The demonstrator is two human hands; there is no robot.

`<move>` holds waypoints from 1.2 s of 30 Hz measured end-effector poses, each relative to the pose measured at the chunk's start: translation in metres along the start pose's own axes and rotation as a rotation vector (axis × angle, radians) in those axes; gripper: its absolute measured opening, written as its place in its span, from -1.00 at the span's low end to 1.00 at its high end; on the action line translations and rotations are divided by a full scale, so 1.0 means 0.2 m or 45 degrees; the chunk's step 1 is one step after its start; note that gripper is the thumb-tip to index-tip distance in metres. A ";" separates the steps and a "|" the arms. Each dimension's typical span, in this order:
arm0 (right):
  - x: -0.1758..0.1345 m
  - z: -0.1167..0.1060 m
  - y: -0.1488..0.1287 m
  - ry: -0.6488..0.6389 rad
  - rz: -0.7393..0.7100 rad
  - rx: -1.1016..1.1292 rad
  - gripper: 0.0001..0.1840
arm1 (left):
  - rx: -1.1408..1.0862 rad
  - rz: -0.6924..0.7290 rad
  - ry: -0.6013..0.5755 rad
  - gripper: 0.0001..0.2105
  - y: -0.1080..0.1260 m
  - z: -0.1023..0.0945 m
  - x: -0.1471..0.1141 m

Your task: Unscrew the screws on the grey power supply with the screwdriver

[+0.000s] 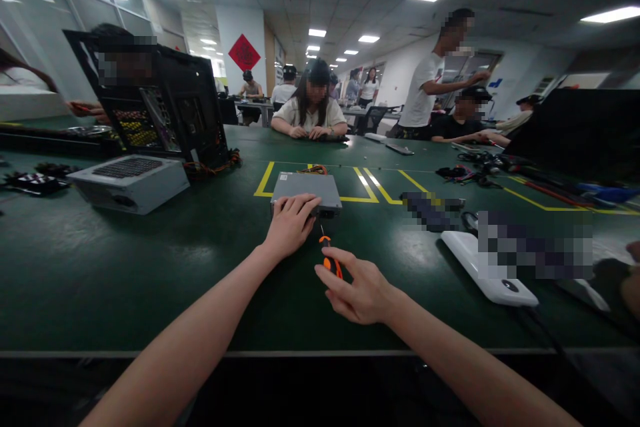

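A grey computer power supply (320,188) lies on the green table in front of me, its cables bunched at the far end. My left hand (291,223) grips its near left edge, fingers draped over the top and the thumb side hidden. In my right hand (357,285) is an orange and black screwdriver (327,260), held by the handle between thumb and fingers. Its thin shaft points up and away, the tip close below the near face of the power supply. Whether the tip touches the metal, I cannot tell.
To the left stand a larger power supply (133,183) and an open black computer case (170,100). A white power bank (485,267) with a cable lies to the right. Yellow tape (373,185) marks the table. Loose cables (470,170) lie far right; a person (310,107) sits opposite.
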State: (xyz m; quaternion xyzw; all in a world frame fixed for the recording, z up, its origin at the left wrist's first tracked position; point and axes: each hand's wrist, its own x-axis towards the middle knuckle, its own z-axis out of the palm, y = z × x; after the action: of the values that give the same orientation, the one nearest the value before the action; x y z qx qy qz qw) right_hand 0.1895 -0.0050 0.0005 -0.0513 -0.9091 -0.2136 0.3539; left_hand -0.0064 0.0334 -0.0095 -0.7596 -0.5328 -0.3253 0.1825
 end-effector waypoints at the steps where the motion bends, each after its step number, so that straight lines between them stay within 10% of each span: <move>1: 0.01 0.00 0.00 -0.001 -0.002 0.005 -0.70 | -0.002 -0.001 -0.002 -0.64 0.00 0.00 0.00; 36: 0.01 0.07 -0.04 0.088 0.040 -0.197 -0.81 | -0.017 0.023 -0.026 -0.58 0.01 -0.03 -0.02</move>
State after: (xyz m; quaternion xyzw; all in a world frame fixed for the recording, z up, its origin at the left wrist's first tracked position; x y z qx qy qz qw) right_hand 0.1779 -0.0068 -0.0098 -0.0854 -0.8762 -0.2793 0.3834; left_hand -0.0074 0.0256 -0.0072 -0.7689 -0.5254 -0.3195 0.1750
